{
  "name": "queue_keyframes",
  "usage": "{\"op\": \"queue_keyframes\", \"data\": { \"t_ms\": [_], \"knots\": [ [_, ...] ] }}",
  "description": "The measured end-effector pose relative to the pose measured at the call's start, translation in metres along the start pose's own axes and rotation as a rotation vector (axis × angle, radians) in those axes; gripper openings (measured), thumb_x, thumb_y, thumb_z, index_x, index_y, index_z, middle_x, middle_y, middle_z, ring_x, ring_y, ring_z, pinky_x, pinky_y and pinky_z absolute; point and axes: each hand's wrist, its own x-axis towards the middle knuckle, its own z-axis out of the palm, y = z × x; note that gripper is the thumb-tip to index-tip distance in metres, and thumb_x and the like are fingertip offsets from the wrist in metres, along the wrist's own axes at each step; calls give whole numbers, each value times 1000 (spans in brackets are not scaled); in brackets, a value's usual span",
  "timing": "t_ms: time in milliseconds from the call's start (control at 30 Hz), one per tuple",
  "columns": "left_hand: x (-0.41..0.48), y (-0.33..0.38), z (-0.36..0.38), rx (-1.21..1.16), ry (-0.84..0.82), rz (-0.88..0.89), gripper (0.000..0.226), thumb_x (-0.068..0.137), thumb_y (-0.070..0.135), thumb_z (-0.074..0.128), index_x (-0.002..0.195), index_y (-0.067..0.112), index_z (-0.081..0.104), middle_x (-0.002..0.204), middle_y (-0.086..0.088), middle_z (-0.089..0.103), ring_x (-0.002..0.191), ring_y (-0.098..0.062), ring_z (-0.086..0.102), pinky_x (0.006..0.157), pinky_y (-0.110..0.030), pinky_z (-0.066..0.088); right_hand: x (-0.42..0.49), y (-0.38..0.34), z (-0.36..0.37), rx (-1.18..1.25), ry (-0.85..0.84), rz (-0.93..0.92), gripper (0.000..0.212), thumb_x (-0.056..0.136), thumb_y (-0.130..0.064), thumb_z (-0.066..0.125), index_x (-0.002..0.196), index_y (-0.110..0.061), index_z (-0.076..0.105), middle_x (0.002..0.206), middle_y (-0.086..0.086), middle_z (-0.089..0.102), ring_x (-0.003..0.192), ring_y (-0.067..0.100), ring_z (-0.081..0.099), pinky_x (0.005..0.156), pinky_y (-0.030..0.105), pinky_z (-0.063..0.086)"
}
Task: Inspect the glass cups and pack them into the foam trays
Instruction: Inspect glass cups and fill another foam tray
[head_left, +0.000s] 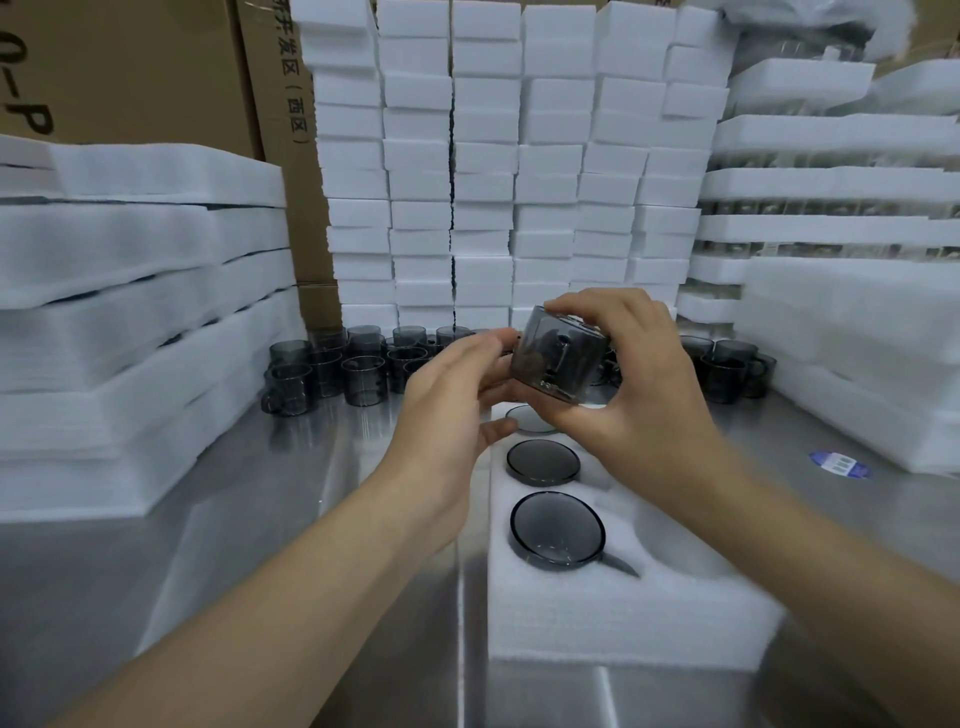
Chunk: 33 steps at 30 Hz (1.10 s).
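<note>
A smoky grey glass cup (558, 356) is held tilted above the far end of a white foam tray (623, 613). My right hand (639, 384) grips it from the right, fingers over the top and thumb underneath. My left hand (452, 400) touches its left side with relaxed fingers. In the tray's left column sit three cups: one mostly hidden (524, 420) under the held cup, a middle cup (543, 461) and a near cup (557, 530). Several more grey cups (332, 366) stand on the steel table behind.
Tall stacks of white foam blocks (488, 166) rise behind the cups. Piles of foam trays (130, 312) sit on the left and on the right (852, 332). Cardboard boxes (156, 67) stand at the back left. A blue sticker (840, 464) lies on the steel table (260, 545).
</note>
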Motion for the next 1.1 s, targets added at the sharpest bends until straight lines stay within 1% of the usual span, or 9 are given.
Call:
{"op": "queue_keyframes", "data": {
  "t_ms": [133,233,500,567,733,800,867,967,1100],
  "knots": [
    [-2,0,0,132,-104,68,40,100,52,67,121,20,76,110,2,80,94,-9,73,78,-31,54,0,0,2,-8,-29,-6,59,79,-25,90,132,-19,66,123,-5,64,115,18,58,102,41,46],
    [-4,-5,1,180,-113,116,44,85,49,79,122,26,74,110,6,80,100,-8,74,81,-33,54,0,-1,2,-7,-14,-3,54,80,-32,82,130,-19,64,119,-7,65,111,15,58,99,39,47],
    [-1,-2,2,-47,-74,-56,51,112,49,37,120,16,76,111,-13,80,89,-17,68,72,-31,48,-1,-5,2,-9,-36,48,51,78,-40,82,122,-24,63,111,-14,63,103,12,57,93,41,49],
    [-1,-4,2,-3,-48,-13,43,110,53,44,108,24,76,100,-3,79,85,-12,71,68,-28,53,0,-4,1,-21,-61,67,51,80,-40,79,125,-23,64,111,-11,65,105,15,59,95,43,48],
    [2,-6,-1,90,-20,83,31,100,50,68,113,23,74,90,6,76,85,-9,75,60,-21,53,-1,-8,-1,-45,-47,84,51,81,-37,81,126,-21,64,111,-8,63,106,16,57,97,41,47],
    [2,-5,1,43,-21,42,39,107,51,55,96,26,83,89,1,78,74,-10,72,58,-21,52,1,-7,-4,103,-88,171,53,77,-48,80,125,-28,66,117,-9,63,115,12,59,100,34,47],
    [4,-5,2,1,-21,-5,55,112,50,41,89,23,83,84,-6,78,64,-12,68,56,-22,51,5,-4,-13,461,-275,388,46,77,-50,83,118,-33,71,125,-7,67,125,12,62,104,35,49],
    [8,-7,2,98,-53,-30,64,115,50,29,97,19,81,83,-9,79,64,-13,69,60,-24,49,10,2,-26,972,-480,633,25,84,-31,80,106,-19,74,112,6,73,107,20,70,97,38,56],
    [4,-12,1,360,8,75,59,112,61,28,100,33,79,97,11,82,86,2,73,84,-29,54,11,7,-27,1022,-375,660,13,86,-28,81,94,-19,75,114,12,76,106,23,73,95,33,59]
  ]
}}
